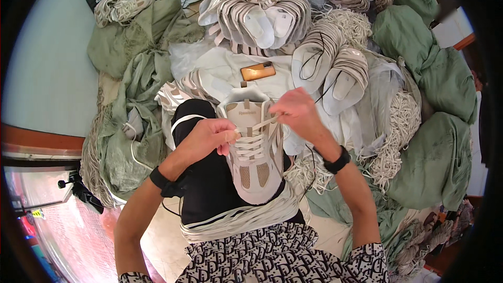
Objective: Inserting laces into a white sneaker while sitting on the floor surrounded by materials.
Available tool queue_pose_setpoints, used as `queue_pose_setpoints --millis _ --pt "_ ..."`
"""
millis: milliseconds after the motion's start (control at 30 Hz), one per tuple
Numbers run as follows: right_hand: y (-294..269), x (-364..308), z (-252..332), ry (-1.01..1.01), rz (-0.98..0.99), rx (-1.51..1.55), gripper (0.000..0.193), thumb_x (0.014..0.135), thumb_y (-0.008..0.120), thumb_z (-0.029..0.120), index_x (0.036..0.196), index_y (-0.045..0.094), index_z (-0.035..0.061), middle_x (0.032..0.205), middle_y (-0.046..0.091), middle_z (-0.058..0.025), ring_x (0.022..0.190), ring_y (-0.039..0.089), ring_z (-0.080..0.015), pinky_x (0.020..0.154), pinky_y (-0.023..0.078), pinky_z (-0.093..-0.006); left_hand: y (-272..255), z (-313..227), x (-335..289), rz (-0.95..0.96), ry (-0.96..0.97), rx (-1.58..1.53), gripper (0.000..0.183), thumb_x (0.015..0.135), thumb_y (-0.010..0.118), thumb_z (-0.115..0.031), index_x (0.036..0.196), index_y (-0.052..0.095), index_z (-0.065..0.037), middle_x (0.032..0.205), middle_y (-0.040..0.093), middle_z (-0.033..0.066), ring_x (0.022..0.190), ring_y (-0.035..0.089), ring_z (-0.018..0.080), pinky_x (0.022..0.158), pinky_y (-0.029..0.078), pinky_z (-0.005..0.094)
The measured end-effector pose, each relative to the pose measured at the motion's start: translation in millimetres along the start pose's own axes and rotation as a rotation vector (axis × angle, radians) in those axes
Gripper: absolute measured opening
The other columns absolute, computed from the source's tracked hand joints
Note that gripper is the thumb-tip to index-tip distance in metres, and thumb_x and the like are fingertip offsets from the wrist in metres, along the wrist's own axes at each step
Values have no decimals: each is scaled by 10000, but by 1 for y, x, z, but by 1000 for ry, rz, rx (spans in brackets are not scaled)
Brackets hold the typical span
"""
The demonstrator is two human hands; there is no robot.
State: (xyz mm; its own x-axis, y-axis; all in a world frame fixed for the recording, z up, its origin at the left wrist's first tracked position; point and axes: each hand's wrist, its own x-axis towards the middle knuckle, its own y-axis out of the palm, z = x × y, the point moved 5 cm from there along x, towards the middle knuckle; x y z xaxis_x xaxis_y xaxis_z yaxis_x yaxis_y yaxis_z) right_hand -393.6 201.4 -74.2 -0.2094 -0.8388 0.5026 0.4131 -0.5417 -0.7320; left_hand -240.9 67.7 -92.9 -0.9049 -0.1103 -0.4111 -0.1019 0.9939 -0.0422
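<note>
A beige and white sneaker (pixel 258 178) rests on my lap, its toe toward me and its heel opening away. Cream lace crosses its lower eyelets in several rows. My left hand (pixel 212 137) is closed in a pinch at the left edge of the lacing, by the tongue. To the right and a little higher, my right hand (pixel 298 112) pinches a stretch of the shoelace (pixel 265 123), which runs taut from the eyelets. What lies between my left fingertips is mostly hidden, though the lace ends there. A bundle of loose laces (pixel 241 214) lies across my thighs.
Stacked shoe uppers (pixel 262 18) stand ahead, with more uppers (pixel 343 78) at the right. An orange phone (pixel 258 71) lies on white cloth beyond the sneaker. Heaped laces (pixel 395 141) and green sacks (pixel 435 162) sit at the right, another green sack (pixel 141 94) at the left.
</note>
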Motion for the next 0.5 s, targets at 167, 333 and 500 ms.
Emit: queue_pose_setpoints --millis 167,333,500 --pt "-29 -7 -30 46 -20 -42 166 536 652 24 684 605 82 608 554 2 646 544 -174 659 380 -310 9 -2 8 -40 -42 121 126 822 549 -101 839 591 17 619 551 11 515 533 70 471 421 201" --pt "-38 -11 -44 -34 -63 -211 160 536 660 32 680 606 76 604 541 -22 652 536 -184 637 386 -321 12 -13 16 -117 71 221 127 810 508 -41 897 575 22 600 540 24 516 537 76 487 431 201" --pt "-22 -26 -59 -38 109 -346 98 582 598 26 658 601 89 599 519 -23 656 517 -189 653 392 -317 10 -23 5 -368 366 900 184 768 554 -42 949 562 -11 846 580 92 625 595 185 544 475 270"
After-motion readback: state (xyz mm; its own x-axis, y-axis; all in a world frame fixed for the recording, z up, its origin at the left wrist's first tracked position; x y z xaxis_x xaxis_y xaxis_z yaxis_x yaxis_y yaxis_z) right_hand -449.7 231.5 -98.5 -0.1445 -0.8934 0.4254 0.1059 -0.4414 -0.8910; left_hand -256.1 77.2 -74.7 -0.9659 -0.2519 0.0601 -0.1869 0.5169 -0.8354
